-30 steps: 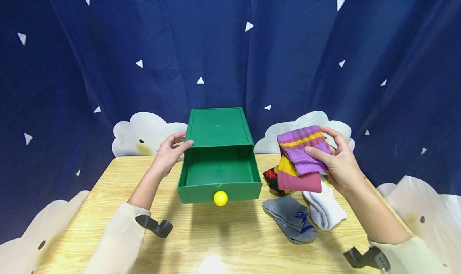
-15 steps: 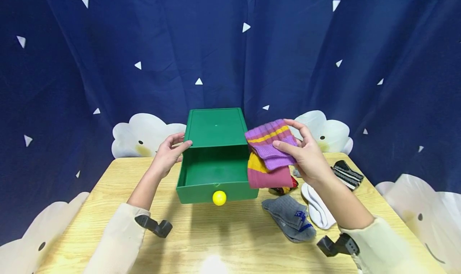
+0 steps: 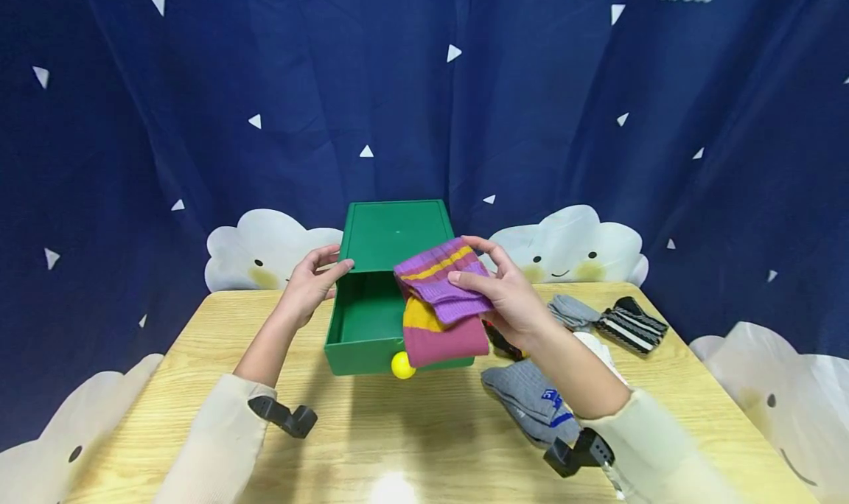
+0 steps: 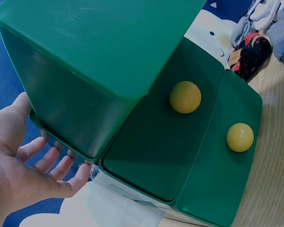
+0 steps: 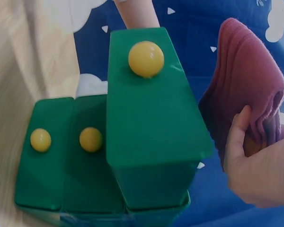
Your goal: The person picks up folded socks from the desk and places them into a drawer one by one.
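Observation:
A green cabinet (image 3: 398, 231) stands on the table with its top drawer (image 3: 365, 358) pulled out. Stacked drawer fronts with yellow knobs show in both wrist views. My right hand (image 3: 511, 294) pinches folded striped socks (image 3: 441, 338), purple, yellow and dusty pink, thumb in front. They hang over the drawer's right half, covering it in the head view. In the right wrist view the folded socks (image 5: 248, 75) are beside the drawer front. My left hand (image 3: 312, 279) is at the cabinet's left side, thumb by the top front edge, fingers (image 4: 61, 168) spread along the side.
Right of the cabinet lie grey socks (image 3: 530, 401), partly hidden white socks (image 3: 593, 345), light grey socks (image 3: 572, 311), black-and-white striped socks (image 3: 633, 326) and dark socks with red (image 4: 255, 49). A blue curtain (image 3: 398, 84) hangs behind the wooden table (image 3: 225, 327).
My right hand has carried the striped socks left, from above the other socks to over the open drawer. The left hand and cabinet have stayed in place.

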Demonstrator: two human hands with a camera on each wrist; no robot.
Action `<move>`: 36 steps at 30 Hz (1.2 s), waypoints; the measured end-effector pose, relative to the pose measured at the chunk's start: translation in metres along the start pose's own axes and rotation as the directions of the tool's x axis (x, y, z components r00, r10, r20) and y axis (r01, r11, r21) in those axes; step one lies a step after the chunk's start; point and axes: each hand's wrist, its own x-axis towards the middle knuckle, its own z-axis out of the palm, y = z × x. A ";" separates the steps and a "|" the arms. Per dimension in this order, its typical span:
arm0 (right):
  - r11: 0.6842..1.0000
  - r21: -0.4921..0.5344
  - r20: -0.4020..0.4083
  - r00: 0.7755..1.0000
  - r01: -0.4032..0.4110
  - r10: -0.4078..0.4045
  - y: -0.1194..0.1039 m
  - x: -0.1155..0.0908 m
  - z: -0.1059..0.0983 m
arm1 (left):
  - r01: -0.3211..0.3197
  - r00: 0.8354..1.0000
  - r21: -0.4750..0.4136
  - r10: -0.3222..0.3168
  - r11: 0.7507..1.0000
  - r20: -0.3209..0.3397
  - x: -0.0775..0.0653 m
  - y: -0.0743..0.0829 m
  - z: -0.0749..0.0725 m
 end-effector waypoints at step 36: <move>0.928 -0.045 0.214 0.904 -0.369 0.369 0.028 0.054 0.030 | 0.002 1.000 -0.001 -0.002 1.000 0.020 0.001 0.000 0.000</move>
